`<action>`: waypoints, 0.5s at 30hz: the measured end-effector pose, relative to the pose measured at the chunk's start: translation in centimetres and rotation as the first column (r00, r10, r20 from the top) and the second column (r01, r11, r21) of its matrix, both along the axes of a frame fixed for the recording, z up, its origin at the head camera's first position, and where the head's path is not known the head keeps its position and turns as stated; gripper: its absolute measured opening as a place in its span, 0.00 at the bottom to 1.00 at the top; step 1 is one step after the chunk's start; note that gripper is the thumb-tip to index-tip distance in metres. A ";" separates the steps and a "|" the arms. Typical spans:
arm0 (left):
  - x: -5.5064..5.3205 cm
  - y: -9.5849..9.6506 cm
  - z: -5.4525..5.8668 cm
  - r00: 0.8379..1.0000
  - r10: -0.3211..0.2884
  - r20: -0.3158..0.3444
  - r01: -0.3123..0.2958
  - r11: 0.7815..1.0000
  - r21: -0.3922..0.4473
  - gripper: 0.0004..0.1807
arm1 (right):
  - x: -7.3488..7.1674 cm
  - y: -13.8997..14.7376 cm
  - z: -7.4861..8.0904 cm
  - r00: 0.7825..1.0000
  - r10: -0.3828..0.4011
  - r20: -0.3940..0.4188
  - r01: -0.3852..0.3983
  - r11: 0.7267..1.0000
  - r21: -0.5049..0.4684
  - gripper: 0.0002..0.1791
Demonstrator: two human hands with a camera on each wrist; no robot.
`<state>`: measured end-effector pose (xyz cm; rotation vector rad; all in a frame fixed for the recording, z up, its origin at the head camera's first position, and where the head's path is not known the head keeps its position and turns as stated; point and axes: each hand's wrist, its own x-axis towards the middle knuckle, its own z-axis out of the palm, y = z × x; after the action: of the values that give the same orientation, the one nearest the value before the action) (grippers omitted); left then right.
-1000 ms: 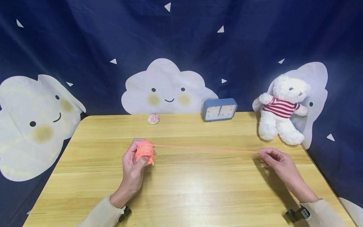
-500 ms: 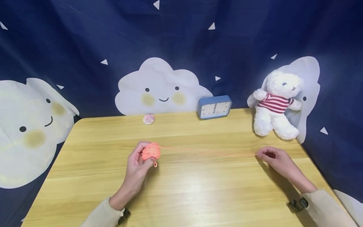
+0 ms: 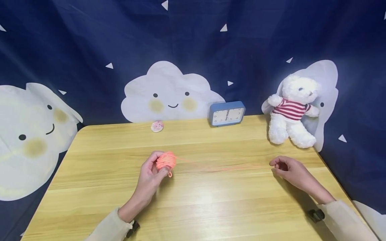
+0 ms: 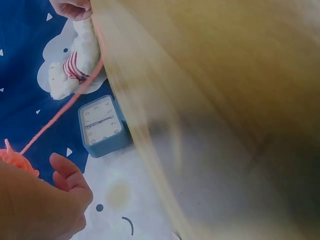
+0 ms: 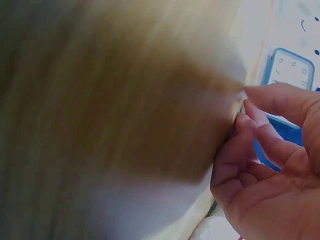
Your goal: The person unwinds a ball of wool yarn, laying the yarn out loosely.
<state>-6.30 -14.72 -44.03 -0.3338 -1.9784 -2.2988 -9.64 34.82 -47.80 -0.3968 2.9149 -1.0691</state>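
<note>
A small ball of coral-orange yarn [image 3: 166,160] sits in my left hand [image 3: 150,177], gripped between the thumb and curled fingers; a short loop hangs beneath it. From the ball a thin yarn strand [image 3: 184,160] runs to the right, slack and blurred along its middle. My right hand [image 3: 291,170] is above the table's right side, its thumb and index fingertips close together. In the left wrist view the sagging strand [image 4: 70,103] reaches up to those fingertips [image 4: 88,14]. The right wrist view barely shows the yarn there.
Both hands are above a wooden table [image 3: 120,140]. Along its back edge are a round pink-patterned disc [image 3: 157,126] and a blue clock [image 3: 227,113]. A white teddy bear [image 3: 292,110] in a striped shirt sits at the back right, against a navy cloud-print curtain [image 3: 193,36].
The strand was taut a second ago and now sags. My left hand has moved right with the yarn ball. The right fingertips look slightly more parted, and the head view has shifted slightly.
</note>
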 end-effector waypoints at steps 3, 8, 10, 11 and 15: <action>0.0 0.1 0.0 1.000 -0.010 0.010 0.010 1.000 -0.003 0.17 | 0.4 0.2 -0.2 0.999 0.018 -0.040 -0.018 1.000 -0.006 0.12; -0.1 0.2 0.0 1.000 -0.008 0.018 0.008 1.000 -0.017 0.17 | 1.2 0.1 0.0 0.999 -0.013 -0.041 0.012 1.000 -0.013 0.14; -0.2 0.2 0.0 1.000 -0.006 0.022 0.006 1.000 -0.020 0.17 | 1.6 -0.5 0.3 0.998 -0.048 -0.036 0.047 0.998 -0.032 0.14; -0.2 0.2 0.0 1.000 -0.005 0.023 0.006 1.000 -0.021 0.17 | 1.8 -1.0 0.5 0.997 -0.070 -0.029 0.068 0.996 -0.058 0.13; -0.2 0.2 0.0 1.000 0.000 0.020 0.000 0.999 -0.033 0.17 | 2.6 -3.9 1.6 0.988 -0.129 0.087 0.148 0.952 -0.268 0.15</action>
<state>-6.54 -14.55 -44.01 -0.3145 -2.0279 -2.2804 -7.09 30.89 -46.22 -0.1539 2.7750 -1.4823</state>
